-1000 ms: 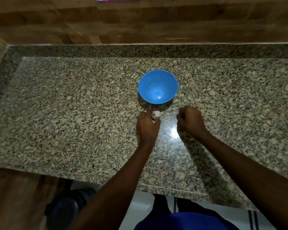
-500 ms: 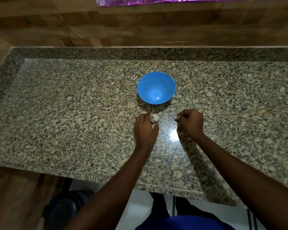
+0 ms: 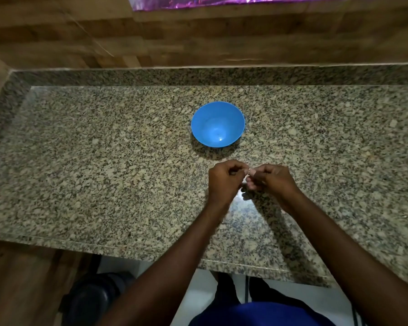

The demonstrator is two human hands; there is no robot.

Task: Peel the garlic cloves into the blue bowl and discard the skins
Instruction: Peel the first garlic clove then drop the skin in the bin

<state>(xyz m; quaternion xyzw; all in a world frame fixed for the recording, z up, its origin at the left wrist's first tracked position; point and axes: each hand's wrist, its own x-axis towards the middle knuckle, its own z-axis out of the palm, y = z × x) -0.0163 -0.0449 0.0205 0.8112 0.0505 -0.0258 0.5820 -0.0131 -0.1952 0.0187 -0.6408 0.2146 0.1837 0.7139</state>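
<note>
The blue bowl (image 3: pixel 199 128) stands on the granite counter (image 3: pixel 104 161), just beyond my hands, and looks empty. My left hand (image 3: pixel 224 182) and my right hand (image 3: pixel 275 181) are raised together in front of the bowl, fingers curled, fingertips meeting. Between the fingertips shows a small pale bit of garlic (image 3: pixel 249 171); the rest of the garlic is hidden inside my hands. Both hands pinch it. No garlic or skins lie on the counter that I can see.
A raised granite ledge (image 3: pixel 198 75) and a wooden wall run along the back, with a purple foil strip (image 3: pixel 222 2) at the top. The counter's front edge (image 3: pixel 104 247) is near me. A dark round bin (image 3: pixel 90 300) stands on the floor at lower left.
My left hand lifted the garlic off the counter and moved right. My right hand came in to meet it, so both now hold the garlic together.
</note>
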